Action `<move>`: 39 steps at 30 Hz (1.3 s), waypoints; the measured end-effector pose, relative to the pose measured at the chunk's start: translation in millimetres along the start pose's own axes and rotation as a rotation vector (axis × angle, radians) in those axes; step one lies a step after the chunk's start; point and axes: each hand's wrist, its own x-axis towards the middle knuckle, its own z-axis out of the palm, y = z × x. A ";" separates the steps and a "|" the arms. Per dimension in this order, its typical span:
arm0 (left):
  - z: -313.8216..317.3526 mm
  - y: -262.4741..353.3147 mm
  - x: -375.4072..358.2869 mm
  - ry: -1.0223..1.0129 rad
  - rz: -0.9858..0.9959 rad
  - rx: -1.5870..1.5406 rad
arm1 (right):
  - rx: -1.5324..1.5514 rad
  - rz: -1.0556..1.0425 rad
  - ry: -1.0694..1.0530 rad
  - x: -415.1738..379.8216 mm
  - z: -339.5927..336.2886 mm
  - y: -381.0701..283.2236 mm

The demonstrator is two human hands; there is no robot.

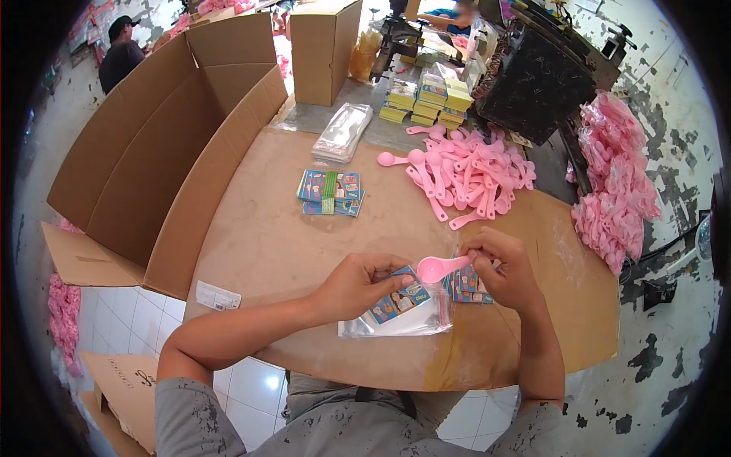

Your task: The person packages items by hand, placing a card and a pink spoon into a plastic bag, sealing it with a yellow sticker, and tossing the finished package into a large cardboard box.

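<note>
Between the thumb and fingers of my left hand [354, 288] is a blue printed card [401, 301], tilted above clear plastic bags [396, 328] that lie at the table's near side. My right hand [504, 268] pinches the handle of a pink measuring spoon [432, 270], its bowl pointing left close to the card's upper corner. More printed cards [467, 287] lie beneath my right hand, partly hidden by it. Further off, a heap of pink measuring spoons [480, 179] covers the right of the cardboard-topped table [266, 228]. Banded card bundles [330, 192] rest left of the heap.
A large open carton [152, 122] stands at the left, with a tall box [324, 53] behind the table. Clear bags [343, 132], card stacks [430, 97] and a black machine [525, 80] are at the back. Pink bagged items [613, 183] hang right. Two people are beyond.
</note>
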 end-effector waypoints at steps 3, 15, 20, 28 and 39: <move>3.7 5.6 -3.5 0.051 -0.004 -0.046 | -0.040 -0.024 0.067 4.3 -3.7 0.7; 1.9 7.9 -2.9 0.004 -0.019 -0.080 | -0.087 -0.037 -0.097 4.9 2.5 -9.3; 4.6 12.0 -3.6 0.014 -0.106 -0.024 | -0.055 -0.058 -0.138 6.9 22.8 -27.0; 4.3 -10.2 -0.9 -0.142 0.003 -0.155 | 0.340 -0.092 -0.214 5.5 43.7 -18.4; 6.1 9.1 -3.3 -0.050 -0.018 -0.157 | 0.806 0.028 -0.182 0.3 53.2 9.3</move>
